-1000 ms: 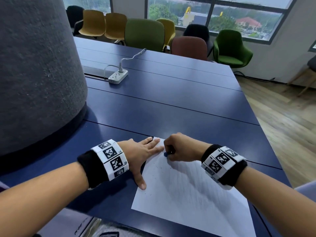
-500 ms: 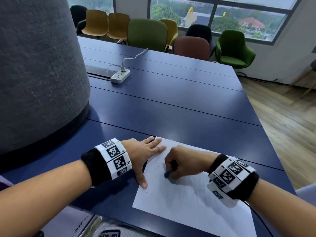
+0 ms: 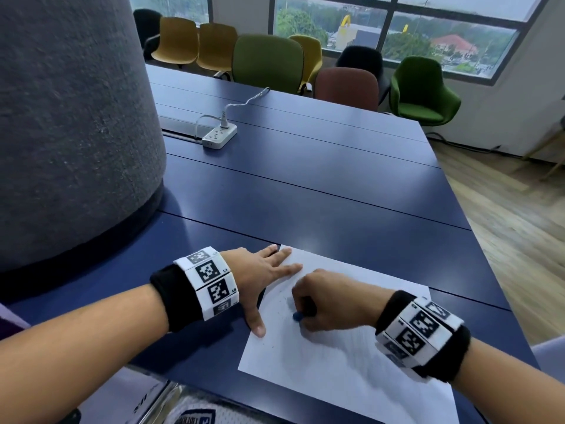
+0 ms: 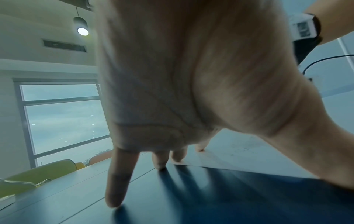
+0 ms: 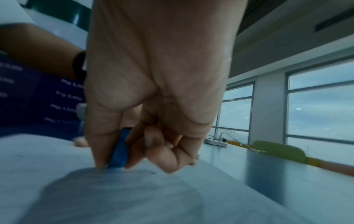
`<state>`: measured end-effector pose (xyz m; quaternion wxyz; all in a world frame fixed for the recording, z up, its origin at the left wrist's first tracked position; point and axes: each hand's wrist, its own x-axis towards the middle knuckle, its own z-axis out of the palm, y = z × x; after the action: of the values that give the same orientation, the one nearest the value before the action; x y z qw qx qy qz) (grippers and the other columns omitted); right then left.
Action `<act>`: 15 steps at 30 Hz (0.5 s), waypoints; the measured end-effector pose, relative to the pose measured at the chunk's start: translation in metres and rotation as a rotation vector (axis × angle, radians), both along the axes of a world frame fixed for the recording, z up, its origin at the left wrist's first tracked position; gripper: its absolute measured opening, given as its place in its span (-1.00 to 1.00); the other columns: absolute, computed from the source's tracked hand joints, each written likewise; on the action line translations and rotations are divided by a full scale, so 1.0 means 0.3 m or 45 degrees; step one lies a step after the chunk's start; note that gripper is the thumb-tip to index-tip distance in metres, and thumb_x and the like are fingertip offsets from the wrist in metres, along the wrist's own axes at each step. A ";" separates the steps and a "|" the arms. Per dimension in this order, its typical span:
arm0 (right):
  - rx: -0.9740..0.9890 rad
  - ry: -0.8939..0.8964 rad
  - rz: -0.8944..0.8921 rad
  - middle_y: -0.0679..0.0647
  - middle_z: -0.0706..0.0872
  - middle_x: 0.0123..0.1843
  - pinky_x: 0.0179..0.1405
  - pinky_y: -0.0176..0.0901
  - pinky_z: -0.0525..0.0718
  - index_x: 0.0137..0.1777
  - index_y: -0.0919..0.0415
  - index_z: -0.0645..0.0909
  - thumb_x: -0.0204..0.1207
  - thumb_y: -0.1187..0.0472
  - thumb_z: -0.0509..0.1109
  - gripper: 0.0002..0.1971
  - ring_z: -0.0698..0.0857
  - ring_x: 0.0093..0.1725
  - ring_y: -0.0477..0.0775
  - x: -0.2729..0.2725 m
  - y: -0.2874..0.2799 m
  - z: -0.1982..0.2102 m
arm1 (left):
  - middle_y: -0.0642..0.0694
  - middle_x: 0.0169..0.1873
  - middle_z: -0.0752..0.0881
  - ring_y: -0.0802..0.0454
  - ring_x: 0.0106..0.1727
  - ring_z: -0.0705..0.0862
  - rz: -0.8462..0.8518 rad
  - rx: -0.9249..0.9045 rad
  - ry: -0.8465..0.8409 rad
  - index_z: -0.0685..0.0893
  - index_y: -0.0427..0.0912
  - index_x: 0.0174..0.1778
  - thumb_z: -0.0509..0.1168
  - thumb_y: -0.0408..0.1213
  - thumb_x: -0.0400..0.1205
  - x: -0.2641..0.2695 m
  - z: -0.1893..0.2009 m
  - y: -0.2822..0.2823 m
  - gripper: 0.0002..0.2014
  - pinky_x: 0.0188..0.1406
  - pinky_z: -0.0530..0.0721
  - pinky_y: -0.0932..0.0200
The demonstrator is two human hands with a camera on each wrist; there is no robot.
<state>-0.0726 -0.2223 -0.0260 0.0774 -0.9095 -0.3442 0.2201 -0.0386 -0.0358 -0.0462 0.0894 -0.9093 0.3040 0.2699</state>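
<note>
Right hand (image 3: 331, 301) clenched, thumb and fingers pinching small blue eraser (image 3: 297, 316). Eraser tip pressed on white paper sheet (image 3: 351, 374), in its far left part, among small dark crumbs. Paper sheet lies flat on dark blue counter (image 3: 305, 194), near front edge. Left hand (image 3: 260, 270) released and flat, fingers spread: index tip on far corner of sheet, little finger on bare counter, thumb at left edge of sheet. White power strip (image 3: 219, 136) far behind, well apart. Grey column (image 3: 70, 117) at left.

White power strip (image 3: 219, 135) lies near grey pillar (image 3: 70, 117)
</note>
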 end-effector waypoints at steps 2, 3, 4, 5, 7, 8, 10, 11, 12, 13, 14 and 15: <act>-0.037 0.193 0.103 0.02 0.74 -0.23 -0.26 -0.16 0.58 -0.22 0.10 0.64 0.41 0.17 0.53 -0.89 0.60 -0.27 0.03 -0.033 0.010 0.007 | 0.08 0.69 -0.40 0.08 0.69 -0.38 0.008 0.005 0.008 -0.34 0.24 0.69 0.59 0.32 0.23 -0.001 0.005 0.000 0.38 0.55 0.32 -0.31; -0.047 0.220 0.106 0.02 0.73 -0.23 -0.26 -0.16 0.58 -0.21 0.13 0.66 0.40 0.17 0.55 -0.89 0.59 -0.28 0.02 -0.031 0.013 0.010 | 0.08 0.69 -0.40 0.09 0.69 -0.38 0.008 0.006 0.008 -0.34 0.24 0.69 0.58 0.33 0.22 -0.001 0.004 0.000 0.38 0.55 0.32 -0.31; -0.050 0.175 0.078 -0.02 0.71 -0.25 -0.28 -0.17 0.56 -0.20 0.11 0.66 0.41 0.15 0.55 -0.89 0.58 -0.28 0.02 -0.017 0.012 0.009 | 0.08 0.69 -0.40 0.09 0.69 -0.39 0.007 0.006 0.008 -0.34 0.25 0.69 0.58 0.33 0.22 0.000 0.004 0.001 0.38 0.56 0.32 -0.31; -0.049 0.083 0.033 -0.06 0.67 -0.27 -0.29 -0.18 0.53 -0.21 0.07 0.64 0.42 0.11 0.53 -0.88 0.57 -0.27 0.02 -0.007 0.008 0.010 | 0.08 0.69 -0.40 0.09 0.69 -0.39 0.007 0.002 0.009 -0.34 0.25 0.69 0.59 0.33 0.22 0.001 0.001 0.000 0.38 0.56 0.32 -0.31; -0.020 -0.083 -0.025 -0.09 0.62 -0.28 -0.29 -0.18 0.47 -0.25 0.00 0.55 0.44 0.07 0.48 -0.85 0.58 -0.21 0.06 -0.003 0.002 0.003 | 0.08 0.69 -0.40 0.09 0.69 -0.38 0.013 -0.006 0.008 -0.33 0.25 0.69 0.59 0.33 0.22 0.001 -0.002 0.000 0.38 0.56 0.31 -0.31; 0.004 -0.066 -0.021 -0.09 0.62 -0.28 -0.29 -0.17 0.48 -0.26 0.00 0.53 0.43 0.10 0.48 -0.84 0.59 -0.20 0.07 -0.013 -0.001 -0.004 | 0.08 0.69 -0.39 0.09 0.69 -0.38 0.013 -0.008 0.005 -0.33 0.25 0.69 0.59 0.33 0.22 0.001 -0.001 0.000 0.38 0.55 0.32 -0.31; 0.012 0.131 0.065 -0.06 0.70 -0.26 -0.26 -0.10 0.60 -0.29 0.02 0.54 0.39 0.16 0.51 -0.83 0.63 -0.21 0.07 -0.048 0.002 -0.004 | 0.09 0.69 -0.40 0.10 0.68 -0.39 0.018 -0.008 0.012 -0.34 0.25 0.69 0.59 0.32 0.22 0.001 0.000 0.000 0.38 0.56 0.31 -0.31; -0.005 0.224 0.107 -0.03 0.73 -0.25 -0.23 -0.08 0.65 -0.29 0.05 0.57 0.38 0.18 0.54 -0.83 0.65 -0.23 0.07 -0.060 0.004 0.001 | 0.09 0.69 -0.40 0.10 0.68 -0.39 0.019 -0.008 0.018 -0.34 0.26 0.69 0.58 0.33 0.22 0.001 -0.001 0.001 0.38 0.56 0.31 -0.30; -0.024 0.249 0.117 -0.02 0.74 -0.25 -0.22 -0.08 0.65 -0.28 0.08 0.60 0.38 0.18 0.55 -0.85 0.65 -0.24 0.07 -0.060 0.006 0.007 | 0.09 0.68 -0.41 0.10 0.68 -0.40 0.019 -0.006 0.020 -0.35 0.26 0.68 0.58 0.33 0.22 0.002 -0.001 0.003 0.38 0.56 0.31 -0.30; -0.033 0.209 0.090 -0.05 0.71 -0.26 -0.22 -0.09 0.64 -0.26 0.09 0.61 0.38 0.16 0.55 -0.86 0.65 -0.23 0.07 -0.049 0.004 0.009 | 0.10 0.68 -0.41 0.10 0.68 -0.40 0.018 -0.005 0.020 -0.35 0.26 0.68 0.58 0.33 0.22 0.002 -0.002 0.004 0.38 0.57 0.31 -0.30; -0.025 0.129 0.041 -0.07 0.68 -0.27 -0.22 -0.11 0.61 -0.25 0.07 0.61 0.40 0.14 0.53 -0.86 0.64 -0.20 0.08 -0.036 0.001 0.012 | 0.10 0.68 -0.41 0.10 0.68 -0.40 0.017 -0.008 0.019 -0.35 0.27 0.68 0.58 0.34 0.22 0.002 -0.003 0.005 0.38 0.57 0.30 -0.30; -0.007 0.043 -0.003 -0.06 0.66 -0.27 -0.21 -0.12 0.59 -0.25 0.04 0.58 0.41 0.12 0.51 -0.86 0.64 -0.17 0.08 -0.031 -0.003 0.010 | 0.10 0.68 -0.41 0.10 0.68 -0.40 0.018 -0.014 0.017 -0.34 0.27 0.68 0.58 0.34 0.21 0.003 -0.006 0.005 0.38 0.57 0.30 -0.31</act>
<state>-0.0819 -0.2230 -0.0229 0.0810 -0.9062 -0.3410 0.2364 -0.0377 -0.0342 -0.0480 0.0807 -0.9101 0.2996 0.2748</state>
